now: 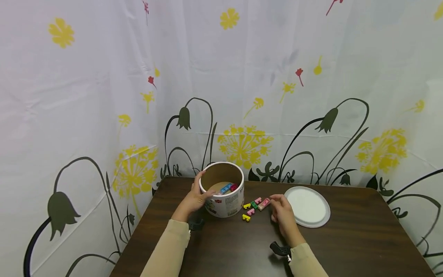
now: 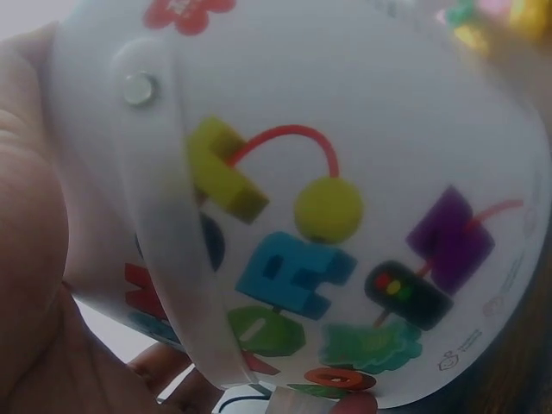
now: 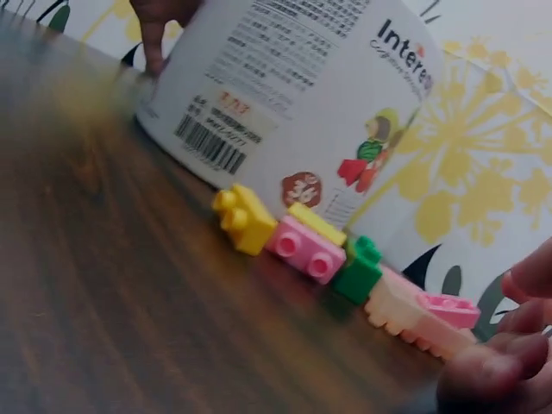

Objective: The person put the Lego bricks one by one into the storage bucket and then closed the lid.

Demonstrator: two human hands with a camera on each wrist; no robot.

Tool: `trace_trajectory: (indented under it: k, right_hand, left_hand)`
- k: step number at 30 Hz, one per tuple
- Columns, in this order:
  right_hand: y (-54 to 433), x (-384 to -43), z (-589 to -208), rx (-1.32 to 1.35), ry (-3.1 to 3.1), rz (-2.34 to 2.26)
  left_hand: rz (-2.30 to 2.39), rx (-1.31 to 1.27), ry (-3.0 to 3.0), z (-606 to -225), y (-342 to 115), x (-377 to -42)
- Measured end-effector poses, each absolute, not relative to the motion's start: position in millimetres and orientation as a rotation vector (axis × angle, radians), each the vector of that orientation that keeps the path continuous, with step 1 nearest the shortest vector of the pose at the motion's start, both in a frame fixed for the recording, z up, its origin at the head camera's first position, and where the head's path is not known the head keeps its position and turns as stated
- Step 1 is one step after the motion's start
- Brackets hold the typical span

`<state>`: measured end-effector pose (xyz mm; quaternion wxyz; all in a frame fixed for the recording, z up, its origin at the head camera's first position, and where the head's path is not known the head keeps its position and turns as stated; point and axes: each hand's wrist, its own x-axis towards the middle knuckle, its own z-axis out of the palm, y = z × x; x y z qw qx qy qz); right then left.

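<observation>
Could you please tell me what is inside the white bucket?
Inside the white bucket, a blue block and a reddish block can be seen. The bucket's near wall hides the part of the inside just behind it, so anything lower there cannot be seen.

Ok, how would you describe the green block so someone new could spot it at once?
On the dark brown table, find the white bucket gripped by the left hand. Between it and the right hand lies a small cluster of loose blocks. The green block sits among them, the only green one beside yellow and pink neighbours.
</observation>
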<state>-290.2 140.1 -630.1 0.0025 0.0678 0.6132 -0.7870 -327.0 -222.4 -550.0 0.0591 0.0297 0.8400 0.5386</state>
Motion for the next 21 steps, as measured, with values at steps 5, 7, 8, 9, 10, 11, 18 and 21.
trace_trajectory:
  k: [5,7,8,9,10,11,18,21]
  right_hand:
    - [137.7,-289.4,-632.0,0.155,2.082,-2.345]
    - [136.8,-290.1,-631.3,0.148,2.127,-2.302]
    - [136.8,-290.5,-630.8,0.147,2.138,-2.29]
    - [136.8,-291.3,-630.7,0.146,2.152,-2.278]
    - [136.9,-292.4,-630.7,0.144,2.163,-2.267]
    - [137.0,-293.8,-630.8,0.145,2.177,-2.253]
    - [138.5,-302.2,-636.9,0.181,2.247,-2.136]
    - [139.6,-303.2,-638.8,0.203,2.257,-2.125]
  left_hand:
    - [1.656,0.073,2.524,-550.8,-222.1,-326.8]
    - [1.659,0.066,2.517,-550.2,-222.0,-326.6]
    - [1.656,0.058,2.516,-549.6,-221.8,-326.3]
    - [1.65,0.06,2.518,-549.1,-221.7,-326.3]
    - [1.642,0.07,2.524,-548.7,-221.6,-326.4]
    - [1.634,0.079,2.532,-548.5,-221.5,-326.6]
    - [1.633,0.104,2.547,-550.3,-222.0,-327.1]
    - [1.625,0.111,2.548,-550.6,-221.8,-327.1]
